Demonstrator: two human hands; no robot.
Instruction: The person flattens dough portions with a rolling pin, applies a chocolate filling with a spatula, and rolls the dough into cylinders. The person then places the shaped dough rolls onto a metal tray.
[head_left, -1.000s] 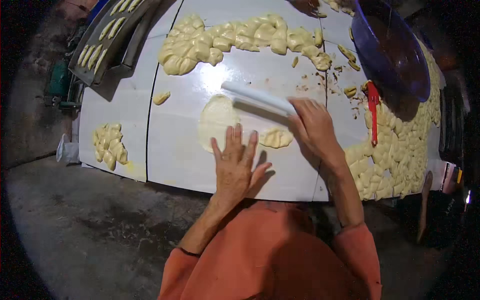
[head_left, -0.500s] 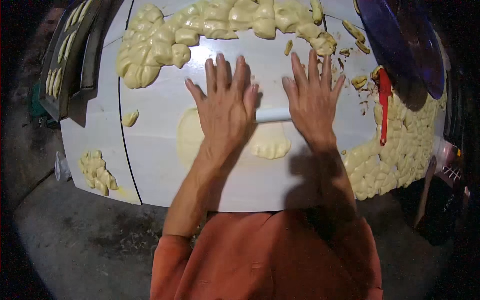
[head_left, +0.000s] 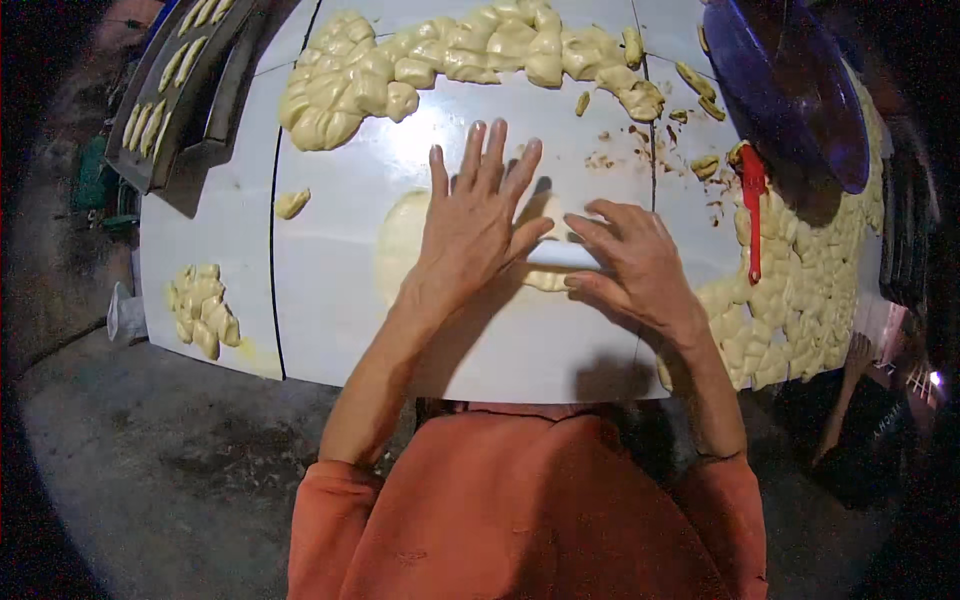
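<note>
A smooth pale rolling pin [head_left: 562, 255] lies across a flattened sheet of yellow dough [head_left: 399, 245] at the middle of the white table. My left hand [head_left: 470, 225] rests over the pin's left part, its fingers stretched out and apart, the thumb pointing right along it; the pin's left end is hidden beneath. Around the right end of the pin, my right hand [head_left: 640, 262] is curled, with the thumb on the near side and fingers on the far side. Some of the sheet shows beyond and in front of the pin.
Dough lumps [head_left: 440, 60] line the table's far side. A small dough pile [head_left: 203, 310] sits left. To the right are many dough pieces [head_left: 800, 290], a red-handled tool [head_left: 753, 215] and a large dark blue basin [head_left: 790, 90]. Metal trays [head_left: 160, 110] with dough strips stand far left.
My right hand has gone from flat and spread to curled round the pin's end. My left hand stays spread, slightly shifted right. The whole view has shifted a little.
</note>
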